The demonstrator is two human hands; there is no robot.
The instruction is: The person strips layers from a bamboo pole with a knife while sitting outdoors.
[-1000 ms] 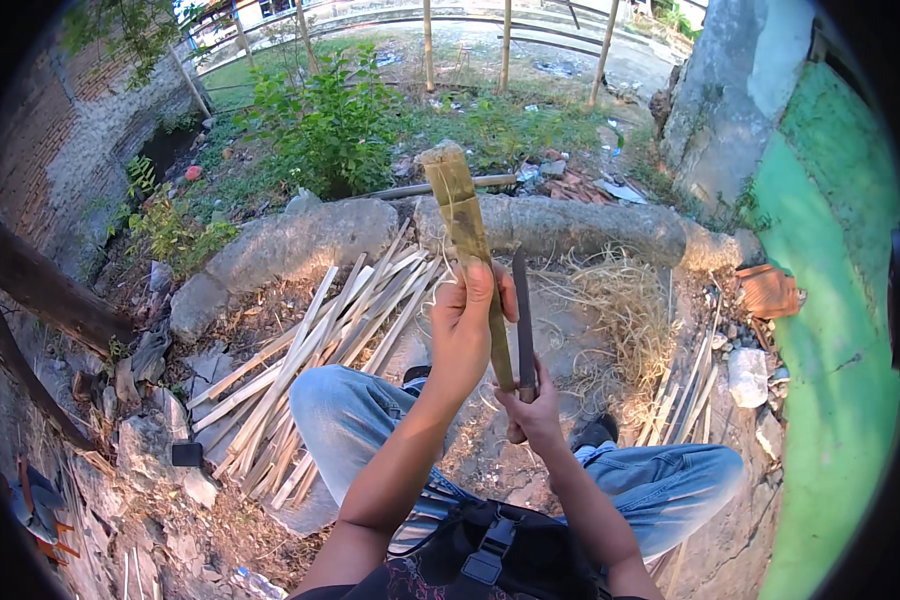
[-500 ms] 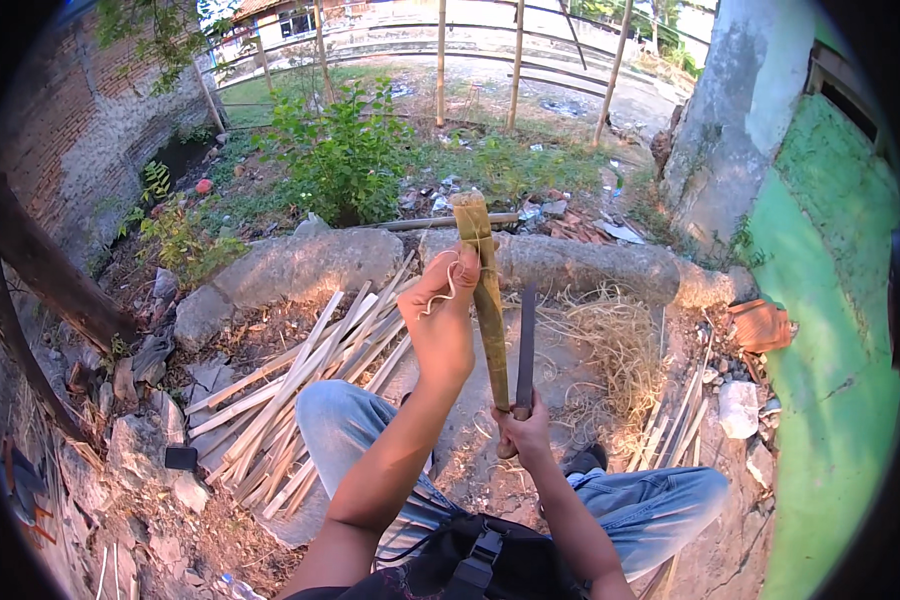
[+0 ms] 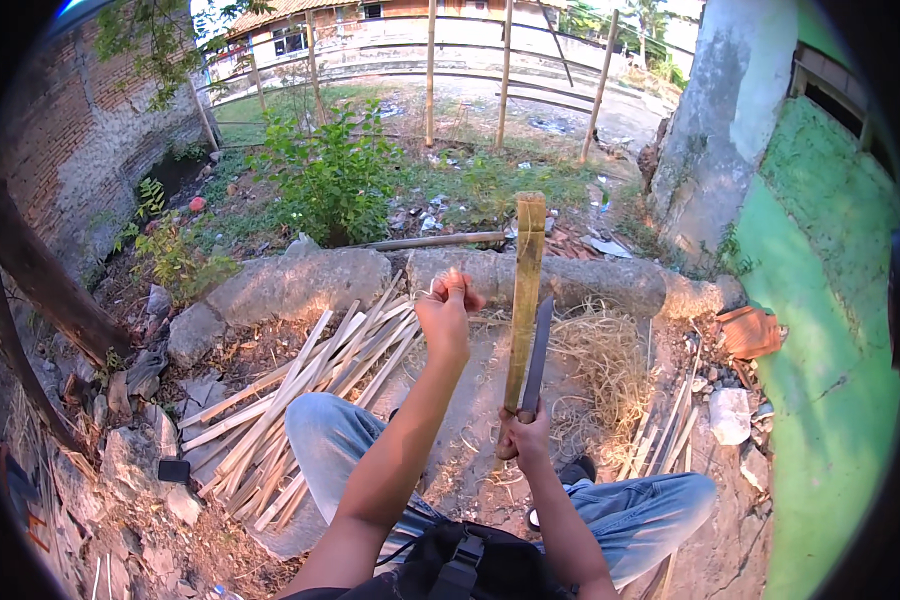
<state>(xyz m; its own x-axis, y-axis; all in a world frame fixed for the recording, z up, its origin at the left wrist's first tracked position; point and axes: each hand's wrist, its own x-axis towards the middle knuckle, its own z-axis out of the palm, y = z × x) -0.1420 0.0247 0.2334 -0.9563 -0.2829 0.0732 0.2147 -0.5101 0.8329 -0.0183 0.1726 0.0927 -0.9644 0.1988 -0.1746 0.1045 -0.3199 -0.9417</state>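
Observation:
My right hand [image 3: 525, 435] is closed around the wooden handle of a long dark-bladed machete [image 3: 539, 350], whose blade points up and away. Just left of the blade stands a split bamboo piece [image 3: 526, 290], nearly upright, greenish-yellow with a node near its top. Its lower end is at my right hand, which seems to hold it along with the handle. My left hand [image 3: 448, 310] is raised to the left, apart from the bamboo, fingers pinched together on what looks like a thin pale bamboo strip [image 3: 427, 294].
Pale split bamboo slats [image 3: 305, 400] lie piled beside my left knee. A heap of curly shavings [image 3: 615, 370] is to the right, near more thin sticks [image 3: 670, 430]. A low concrete ledge [image 3: 300, 272] runs ahead; a green wall [image 3: 820, 350] bounds the right side.
My left hand has let go of the bamboo and moved lower, away from it. The bamboo has swung right and more upright; the machete blade now leans slightly right.

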